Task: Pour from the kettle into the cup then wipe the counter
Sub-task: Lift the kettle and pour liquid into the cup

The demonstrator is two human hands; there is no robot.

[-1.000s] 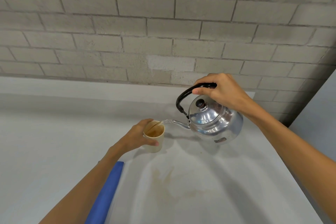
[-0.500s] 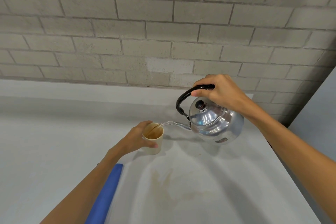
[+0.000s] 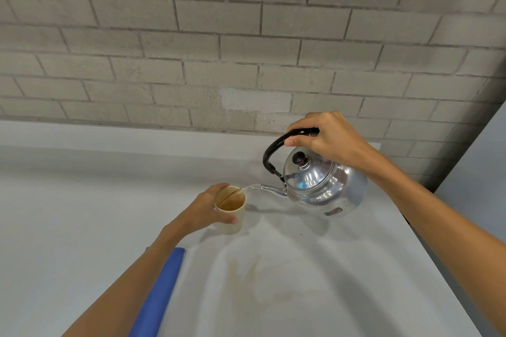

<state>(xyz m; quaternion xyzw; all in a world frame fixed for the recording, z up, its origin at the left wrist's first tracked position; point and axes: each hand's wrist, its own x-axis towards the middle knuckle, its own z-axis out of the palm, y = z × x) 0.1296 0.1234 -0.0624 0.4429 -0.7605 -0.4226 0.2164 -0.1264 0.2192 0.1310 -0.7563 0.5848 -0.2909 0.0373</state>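
A shiny metal kettle (image 3: 325,186) with a black handle and black lid knob is held tilted above the grey counter (image 3: 82,213). My right hand (image 3: 331,139) grips its handle from above. A clear stream runs from its thin spout into a beige cup (image 3: 232,213) that stands on the counter and holds brownish liquid. My left hand (image 3: 208,210) is wrapped around the cup's left side. A blue cloth (image 3: 161,293) lies under my left forearm, mostly hidden by it.
A pale brown stain (image 3: 246,276) marks the counter in front of the cup. A grey brick wall (image 3: 246,49) backs the counter. The counter's right edge (image 3: 427,249) runs diagonally below my right forearm.
The kettle stays tilted and keeps pouring into the cup. Both hands hold their places; the view has shifted only slightly.
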